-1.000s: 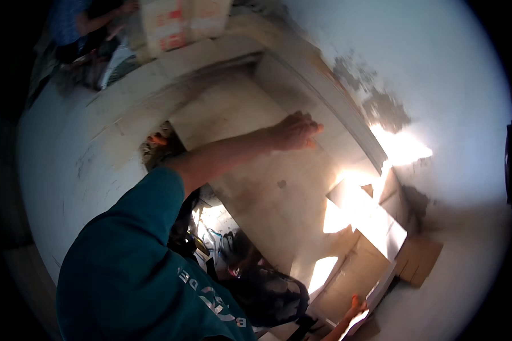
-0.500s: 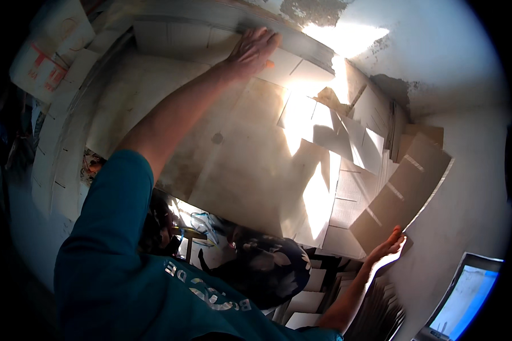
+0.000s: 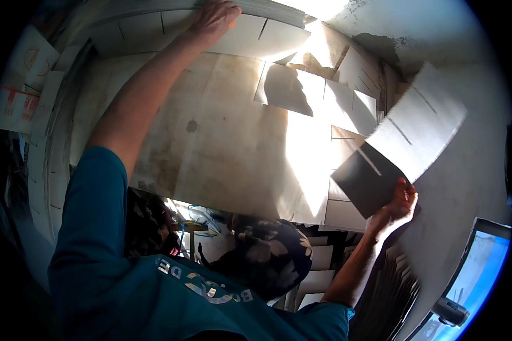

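My right hand [image 3: 395,209] grips the lower edge of a slotted cardboard sheet [image 3: 418,128], held tilted on the right. Sunlight whitens the sheet's upper part; the lower part is in shadow. At the far side, my left hand [image 3: 213,24] is closed at the upper edge of a long slotted cardboard strip [image 3: 267,40]. A small orange spot, its kind unclear, shows by its fingers. Between my arms lies a worn, pale board tabletop [image 3: 227,131]. Another slotted cardboard piece [image 3: 287,88] rests on its far right part.
More slotted cardboard [image 3: 42,153] stands along the left side, near a printed carton [image 3: 20,85]. Dark stacked sheets [image 3: 384,290] stand below my right forearm. A plastered wall [image 3: 461,142] bounds the right, with a blue-lit framed panel [image 3: 478,267]. Patterned dark fabric [image 3: 267,250] lies below the table edge.
The sheet in my right hand has swung up and turned its face into the sunlight. My left hand's fingers have curled in at the strip's edge. The whole view has shifted.
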Demonstrator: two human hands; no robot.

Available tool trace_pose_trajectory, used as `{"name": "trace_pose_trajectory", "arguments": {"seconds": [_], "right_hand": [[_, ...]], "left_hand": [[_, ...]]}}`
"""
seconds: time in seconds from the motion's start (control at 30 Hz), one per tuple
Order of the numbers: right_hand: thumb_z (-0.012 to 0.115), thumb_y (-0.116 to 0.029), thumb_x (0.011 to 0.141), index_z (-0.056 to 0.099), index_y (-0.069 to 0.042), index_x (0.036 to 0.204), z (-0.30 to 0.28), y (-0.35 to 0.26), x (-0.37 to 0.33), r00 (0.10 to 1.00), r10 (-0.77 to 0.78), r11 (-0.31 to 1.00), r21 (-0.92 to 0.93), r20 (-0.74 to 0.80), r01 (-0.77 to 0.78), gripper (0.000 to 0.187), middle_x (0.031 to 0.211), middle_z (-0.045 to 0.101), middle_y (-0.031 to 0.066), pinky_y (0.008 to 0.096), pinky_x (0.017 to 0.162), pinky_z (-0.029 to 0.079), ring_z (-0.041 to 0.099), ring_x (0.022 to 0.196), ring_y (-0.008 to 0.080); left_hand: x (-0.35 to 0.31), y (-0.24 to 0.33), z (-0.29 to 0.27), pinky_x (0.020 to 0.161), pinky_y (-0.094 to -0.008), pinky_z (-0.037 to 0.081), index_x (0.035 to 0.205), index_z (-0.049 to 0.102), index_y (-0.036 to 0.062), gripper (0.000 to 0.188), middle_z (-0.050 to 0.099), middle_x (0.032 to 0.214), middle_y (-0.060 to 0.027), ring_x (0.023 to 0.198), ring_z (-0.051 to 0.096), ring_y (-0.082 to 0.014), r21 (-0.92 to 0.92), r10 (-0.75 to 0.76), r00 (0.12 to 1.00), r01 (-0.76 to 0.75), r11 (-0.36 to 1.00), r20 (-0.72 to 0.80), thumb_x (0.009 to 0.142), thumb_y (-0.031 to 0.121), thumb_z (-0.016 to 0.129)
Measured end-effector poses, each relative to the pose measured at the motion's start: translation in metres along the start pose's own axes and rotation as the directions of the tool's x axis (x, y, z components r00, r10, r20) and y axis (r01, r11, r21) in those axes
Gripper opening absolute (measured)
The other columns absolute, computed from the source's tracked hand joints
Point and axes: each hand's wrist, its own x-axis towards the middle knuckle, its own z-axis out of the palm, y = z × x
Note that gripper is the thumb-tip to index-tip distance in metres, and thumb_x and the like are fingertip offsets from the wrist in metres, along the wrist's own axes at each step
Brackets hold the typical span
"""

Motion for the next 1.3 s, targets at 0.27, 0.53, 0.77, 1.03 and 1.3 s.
{"name": "trace_pose_trajectory", "arguments": {"seconds": [0.27,0.53,0.77,1.03,1.3], "right_hand": [[0.066,-0.015,0.085,0.055,0.001,0.118,-0.034,0.090,-0.003,0.897,-0.424,0.551,-0.750,0.127,0.366,0.038,0.114,0.063,0.0125,0.0317,0.083,0.049,0.062,0.095,0.0210],[0.065,-0.026,0.083,0.060,0.002,0.108,0.110,0.063,-0.056,0.540,0.583,0.654,0.043,0.608,-0.755,0.037,0.097,0.061,0.0129,0.0408,0.075,0.052,0.061,0.094,0.0263],[0.060,-0.006,0.084,0.061,0.008,0.095,0.211,0.083,-0.043,0.549,0.689,0.394,0.391,0.473,-0.832,0.017,0.092,0.061,0.0187,0.0436,0.079,0.057,0.063,0.089,0.0293],[0.053,-0.001,0.087,0.054,0.019,0.105,0.164,0.032,-0.055,0.404,0.432,0.379,0.245,0.806,-0.893,0.027,0.101,0.061,0.0225,0.0440,0.069,0.060,0.065,0.081,0.0309],[0.066,-0.005,0.079,0.050,-0.004,0.118,0.136,-0.058,-0.030,0.847,-0.117,0.988,-0.028,0.518,0.154,0.042,0.070,0.063,0.0050,0.0226,0.052,0.045,0.057,0.057,0.0088]], "left_hand": [[-0.005,-0.012,0.021,0.088,-0.0442,0.042,0.109,0.058,0.0053,0.024,0.060,0.100,-0.0193,0.104,0.055,-0.0352,-0.077,-0.174,0.984,0.170,0.982,-0.041,0.089,0.011,0.046],[0.001,-0.019,0.004,0.076,-0.0432,0.048,0.099,0.061,0.0043,0.020,0.063,0.086,-0.0212,0.085,0.062,-0.0365,-0.168,-0.232,0.972,0.234,0.958,0.035,0.080,0.010,0.056],[0.013,-0.011,-0.009,0.076,-0.0408,0.048,0.094,0.063,0.0035,0.024,0.065,0.086,-0.0175,0.086,0.062,-0.0331,-0.171,-0.179,0.984,0.179,0.969,0.015,0.070,0.002,0.066],[0.007,0.002,-0.039,0.072,-0.0379,0.043,0.091,0.060,-0.0009,0.021,0.059,0.080,-0.0135,0.078,0.056,-0.0293,-0.344,-0.065,0.994,0.093,0.934,0.093,0.071,0.001,0.066],[-0.042,0.042,-0.020,0.064,-0.0401,0.045,0.095,0.059,0.0030,0.023,0.055,0.074,-0.0121,0.074,0.055,-0.0297,-0.533,0.174,0.978,-0.208,0.820,-0.115,0.072,0.002,0.062]]}}
